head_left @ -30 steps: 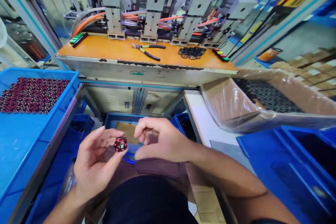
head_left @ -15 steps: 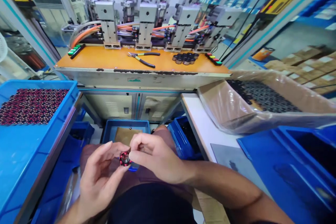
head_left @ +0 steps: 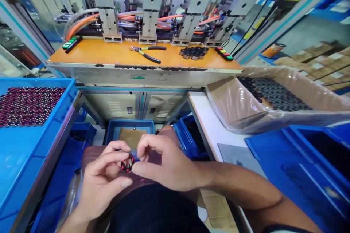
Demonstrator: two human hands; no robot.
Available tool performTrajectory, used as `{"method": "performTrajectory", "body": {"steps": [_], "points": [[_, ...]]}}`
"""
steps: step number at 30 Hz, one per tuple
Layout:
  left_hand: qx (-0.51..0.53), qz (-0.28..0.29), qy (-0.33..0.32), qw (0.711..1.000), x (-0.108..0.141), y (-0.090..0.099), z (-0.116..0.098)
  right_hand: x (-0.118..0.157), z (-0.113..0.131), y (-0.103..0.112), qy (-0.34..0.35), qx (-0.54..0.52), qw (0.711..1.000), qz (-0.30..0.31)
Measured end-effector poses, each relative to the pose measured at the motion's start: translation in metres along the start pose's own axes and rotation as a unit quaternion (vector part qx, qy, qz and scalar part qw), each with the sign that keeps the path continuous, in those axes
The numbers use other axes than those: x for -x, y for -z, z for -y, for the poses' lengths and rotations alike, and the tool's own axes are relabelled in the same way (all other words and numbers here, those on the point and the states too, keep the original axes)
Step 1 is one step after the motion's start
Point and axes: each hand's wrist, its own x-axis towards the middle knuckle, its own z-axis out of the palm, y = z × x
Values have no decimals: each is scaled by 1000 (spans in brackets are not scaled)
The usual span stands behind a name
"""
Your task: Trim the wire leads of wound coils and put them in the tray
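Between my hands, over my lap, is a small ring-shaped motor stator (head_left: 127, 163) with red windings round its inside. My left hand (head_left: 102, 178) holds it from the left, fingers curved behind and above its edge; the left thumb sits lower, a little apart from the ring. My right hand (head_left: 164, 164) has its thumb tip against the ring's right edge, with the index finger bent above. The other right fingers are curled inward and partly hidden, so anything small among them cannot be made out.
At left, a blue tray (head_left: 35, 164) bears rows of red-wound stators (head_left: 30, 105). Pliers (head_left: 147, 52) and dark parts (head_left: 193, 52) lie on the orange bench (head_left: 109, 52) under the machine. A plastic-lined carton (head_left: 232, 105) and blue bins (head_left: 287, 167) stand right; a blue tray (head_left: 108, 133) is below.
The ring has tilted and shifted slightly left between my fingers. My left thumb has come away from its lower edge. The view has tipped a little downward.
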Motion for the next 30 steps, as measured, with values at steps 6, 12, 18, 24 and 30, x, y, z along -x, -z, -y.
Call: {"method": "performTrajectory", "body": {"steps": [6, 12, 18, 24, 30], "points": [[-11, -5, 40, 999, 2, 0, -2, -1, -1, 5, 14, 25, 999, 28], [25, -9, 73, 997, 0, 0, -5, -3, 3, 9, -80, -33, 994, 64], [54, 1, 110, 992, -1, 0, -10, -2, 6, 21, -114, -12, 990, 86], [83, 61, 169, 980, -2, -1, -13, -21, 16, 31, 25, 78, 986, 144], [126, 78, 199, 969, 3, -1, -11, -34, 12, 18, 79, 122, 969, 198]]}}
